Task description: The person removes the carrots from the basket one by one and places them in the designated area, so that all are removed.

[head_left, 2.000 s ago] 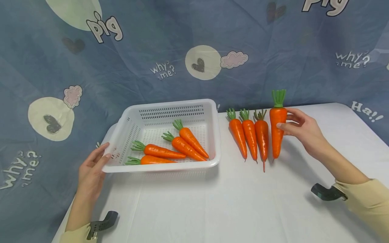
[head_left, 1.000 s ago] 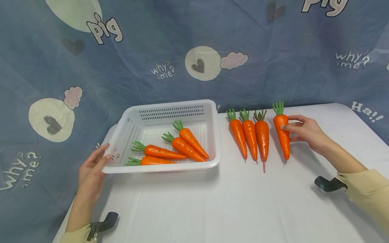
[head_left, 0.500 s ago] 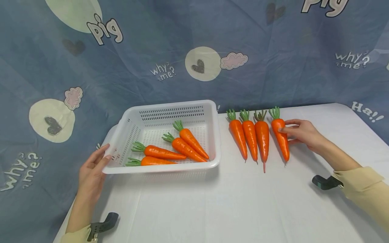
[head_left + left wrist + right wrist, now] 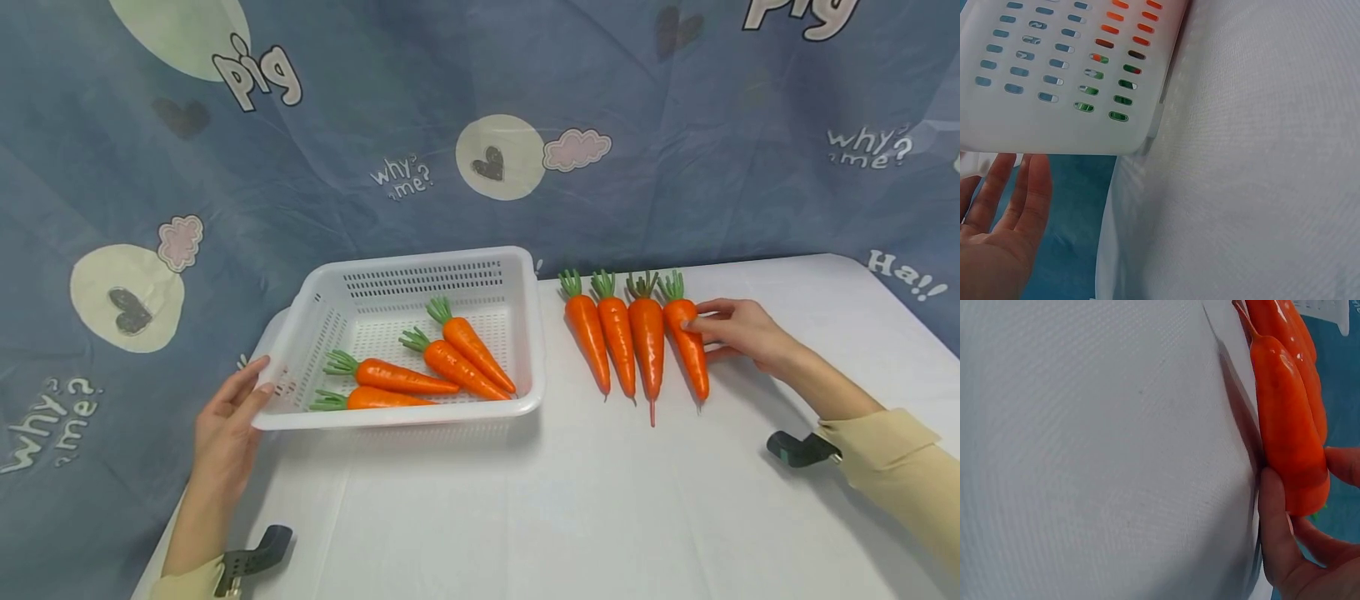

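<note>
My right hand (image 4: 750,333) holds the rightmost carrot (image 4: 685,348) between thumb and fingers, low against the table. Beside it lie three more carrots, (image 4: 647,337) all with green tops toward the backdrop. In the right wrist view, the thumb is on the near side of the held carrot (image 4: 1291,425) and fingers are on its far side. My left hand (image 4: 228,425) touches the left rim of a white plastic basket (image 4: 397,415). Several carrots lie inside it. The left wrist view shows fairly straight fingers (image 4: 1035,194) at the rim; the thumb is not clear there.
A white cloth (image 4: 525,508) covers the table under the basket and carrots. Behind its far edge hangs a blue printed backdrop (image 4: 420,100). The basket's right wall (image 4: 534,333) stands a short way left of the carrot row.
My right hand has brought its carrot down from a more upright pose and shifted it left, next to the row's third carrot. The left hand and basket have stayed put.
</note>
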The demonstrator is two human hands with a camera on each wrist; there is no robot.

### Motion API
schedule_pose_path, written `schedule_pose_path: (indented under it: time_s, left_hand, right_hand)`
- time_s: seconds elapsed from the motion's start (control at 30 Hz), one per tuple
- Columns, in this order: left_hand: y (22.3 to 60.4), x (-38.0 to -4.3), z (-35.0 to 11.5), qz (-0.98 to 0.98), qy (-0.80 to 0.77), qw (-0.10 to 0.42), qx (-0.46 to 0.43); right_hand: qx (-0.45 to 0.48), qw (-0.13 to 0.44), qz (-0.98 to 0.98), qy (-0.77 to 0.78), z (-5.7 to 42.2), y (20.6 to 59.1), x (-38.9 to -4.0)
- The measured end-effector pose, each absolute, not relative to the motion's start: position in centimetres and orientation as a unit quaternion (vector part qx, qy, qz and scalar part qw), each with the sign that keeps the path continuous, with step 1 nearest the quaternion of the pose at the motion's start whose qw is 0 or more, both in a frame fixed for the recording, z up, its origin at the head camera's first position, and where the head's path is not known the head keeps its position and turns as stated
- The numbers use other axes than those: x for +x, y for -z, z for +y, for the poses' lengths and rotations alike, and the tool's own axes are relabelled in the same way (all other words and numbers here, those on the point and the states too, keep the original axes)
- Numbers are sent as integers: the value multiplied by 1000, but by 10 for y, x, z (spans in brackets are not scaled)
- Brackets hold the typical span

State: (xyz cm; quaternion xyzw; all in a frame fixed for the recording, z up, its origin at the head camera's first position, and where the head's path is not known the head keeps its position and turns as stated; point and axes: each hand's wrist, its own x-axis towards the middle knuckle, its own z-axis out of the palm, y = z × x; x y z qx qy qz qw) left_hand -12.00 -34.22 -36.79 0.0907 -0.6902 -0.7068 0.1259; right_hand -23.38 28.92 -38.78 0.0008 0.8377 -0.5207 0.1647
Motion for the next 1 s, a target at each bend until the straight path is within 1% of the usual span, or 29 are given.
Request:
schedule_pose_path:
  time_s: [0.43,1.0]
  left_hand:
    - [367,-119,-343,-681,717,123,89]
    - [367,-121,-342,-676,721,125,92]
  right_hand:
    - [-2,179,827,533,288,385,-230]
    - [-1,178,827,533,289,388,-231]
